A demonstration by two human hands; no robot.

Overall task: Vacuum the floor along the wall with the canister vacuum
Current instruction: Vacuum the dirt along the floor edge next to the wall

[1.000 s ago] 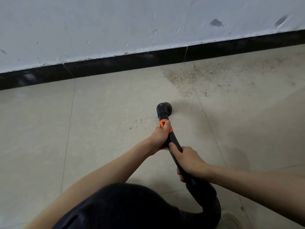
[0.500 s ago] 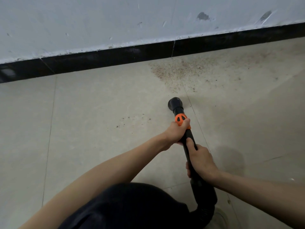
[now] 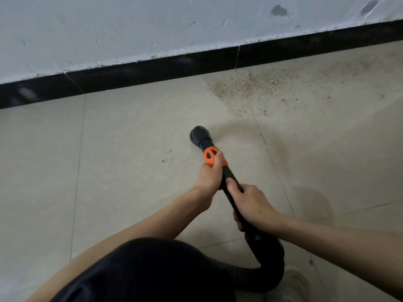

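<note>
A black vacuum wand (image 3: 232, 179) with an orange collar (image 3: 211, 156) points away from me across the beige tile floor (image 3: 122, 149). Its round black nozzle (image 3: 199, 135) rests on the floor, short of the wall. My left hand (image 3: 210, 176) grips the wand at the orange collar. Just behind it, my right hand (image 3: 250, 203) grips the black tube. The ribbed black hose (image 3: 257, 277) curls back under my right forearm. A patch of brownish dust (image 3: 242, 88) lies along the black baseboard (image 3: 152, 69), beyond and right of the nozzle. The canister is out of view.
A scuffed white wall (image 3: 152, 25) rises above the baseboard. A few dark crumbs (image 3: 163, 160) lie left of the nozzle. My dark-clothed knee (image 3: 148, 273) fills the bottom centre, and a pale shoe (image 3: 294, 284) shows at the bottom right.
The nozzle swung right toward the tile joint, then back left near the crumbs. Both hands kept their grip on the wand. The view shifted slightly.
</note>
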